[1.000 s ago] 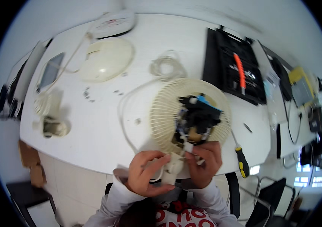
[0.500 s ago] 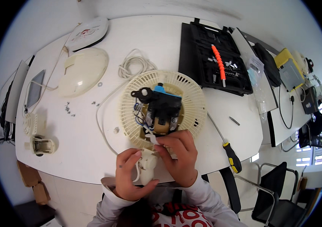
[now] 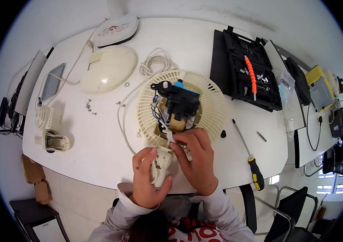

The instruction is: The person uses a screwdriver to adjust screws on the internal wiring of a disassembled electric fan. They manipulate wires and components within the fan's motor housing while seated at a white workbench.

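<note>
Both hands are busy near the front edge of the table [image 3: 99, 155]. The left hand [image 3: 149, 177] grips a cream housing [image 3: 163, 160], its fingers along the left side and its thumb curled in low down. The right hand [image 3: 195, 159] pinches a small white piece [image 3: 170, 135] between thumb and fingertips, just above the housing and close to the blue and white wires [image 3: 155, 108]. The wires run down the left side of a black motor [image 3: 183, 104], which sits on a round cream grille [image 3: 215, 111] lying on the table just beyond the hands. A white cord [image 3: 124, 129] curves past the grille's left side to a loose coil behind it. Farther left are a smooth cream cover [image 3: 113, 70], scattered screws [image 3: 88, 105], a tablet [image 3: 53, 82] and, near the left edge, a hollow cream part [image 3: 57, 142]. To the right of the grille lies a yellow-and-black screwdriver [image 3: 256, 173], its tip pointing away from the person, with a small bit [image 3: 261, 136] beside it. Behind these, an open black tool case [image 3: 240, 96] carries an orange shaft [image 3: 250, 74].
</note>
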Demonstrator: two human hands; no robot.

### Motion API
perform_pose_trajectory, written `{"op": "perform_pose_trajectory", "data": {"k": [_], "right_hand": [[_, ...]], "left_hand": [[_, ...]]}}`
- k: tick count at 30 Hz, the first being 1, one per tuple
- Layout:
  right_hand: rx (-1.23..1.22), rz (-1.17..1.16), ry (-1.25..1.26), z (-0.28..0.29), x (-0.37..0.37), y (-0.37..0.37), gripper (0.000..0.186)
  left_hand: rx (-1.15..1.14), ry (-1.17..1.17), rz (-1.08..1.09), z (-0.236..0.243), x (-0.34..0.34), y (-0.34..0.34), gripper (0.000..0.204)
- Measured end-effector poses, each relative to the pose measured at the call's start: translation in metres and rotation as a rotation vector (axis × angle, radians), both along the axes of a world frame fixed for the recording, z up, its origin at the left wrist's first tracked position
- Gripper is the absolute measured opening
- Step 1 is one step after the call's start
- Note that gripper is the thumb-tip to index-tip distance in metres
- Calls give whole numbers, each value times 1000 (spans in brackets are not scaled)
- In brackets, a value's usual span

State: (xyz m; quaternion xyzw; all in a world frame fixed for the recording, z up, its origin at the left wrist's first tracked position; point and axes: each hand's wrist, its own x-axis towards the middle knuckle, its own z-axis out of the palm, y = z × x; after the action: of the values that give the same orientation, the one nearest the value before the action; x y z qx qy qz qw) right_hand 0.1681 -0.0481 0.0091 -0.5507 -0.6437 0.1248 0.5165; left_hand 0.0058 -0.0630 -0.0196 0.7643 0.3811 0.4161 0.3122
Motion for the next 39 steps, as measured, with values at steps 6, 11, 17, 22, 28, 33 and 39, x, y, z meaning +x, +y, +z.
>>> {"op": "perform_pose_trajectory", "data": {"k": [6,11,17,22,28,33,39], "right_hand": [[44,-11,-42,-2,-2,2,23],[70,-25,-58,-4,-5,-3,29],[79,-47,-64,-5,-5,-3,31],[78,-51,-65,-5,-6,-4,32],[77,-51,-67,-4,-6,-3,31],[73,-53,-73,-4,-6,-3,30],[86,-41,-67,-4,-7,-6,29]], "left_hand": [[-117,-56,22,-10,-1,-2,79],[-126,-68,33,-8,-2,-4,78],[-137,-72,14,-6,-1,-2,77],[-117,-70,16,-6,-1,-2,76],[-120,-87,13,-4,-1,-1,77],[-107,-68,-2,-2,0,0,77],[-136,-107,25,-5,-2,-1,75]]}}
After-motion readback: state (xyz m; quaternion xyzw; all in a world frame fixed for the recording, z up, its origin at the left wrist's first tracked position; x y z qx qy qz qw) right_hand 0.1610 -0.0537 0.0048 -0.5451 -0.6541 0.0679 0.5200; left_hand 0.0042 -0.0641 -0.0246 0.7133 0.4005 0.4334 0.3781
